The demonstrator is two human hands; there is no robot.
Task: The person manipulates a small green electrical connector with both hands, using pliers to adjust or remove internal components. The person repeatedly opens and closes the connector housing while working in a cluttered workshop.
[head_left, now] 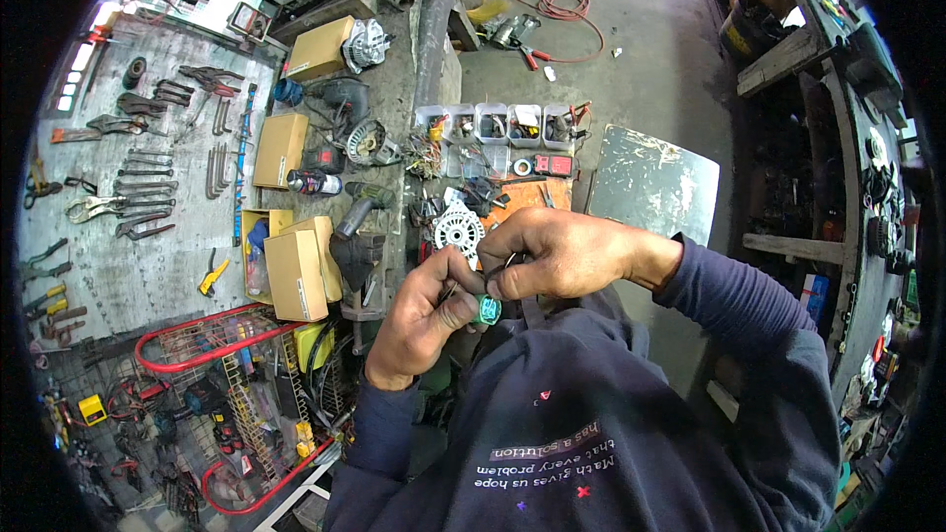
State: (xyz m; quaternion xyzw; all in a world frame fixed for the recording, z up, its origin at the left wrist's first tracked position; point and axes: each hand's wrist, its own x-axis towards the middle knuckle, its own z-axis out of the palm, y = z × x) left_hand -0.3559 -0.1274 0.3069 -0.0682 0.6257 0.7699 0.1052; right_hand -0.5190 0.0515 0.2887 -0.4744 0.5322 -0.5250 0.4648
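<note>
Close in front of my chest, my left hand (420,319) pinches a small green plug connector (487,309) between thumb and fingers. Its face with the slots points toward me. My right hand (567,251) is closed just to the right, thumb against bent fingers, almost touching the left fingertips. A thin dark piece shows at its fingertips, perhaps a wire, too small to tell. Beyond both hands lies a silver alternator housing (456,227) with a slotted round face, partly hidden behind my fingers. An orange-brown board (527,202) is beside it.
Clear plastic bins (493,125) of small parts stand beyond the hands, near a red box-shaped tool (553,166). The bench at left carries cardboard boxes (301,271), a drill (363,207) and alternator parts. Pliers and wrenches hang on a board (89,148). Dark shelving (798,246) runs along the right.
</note>
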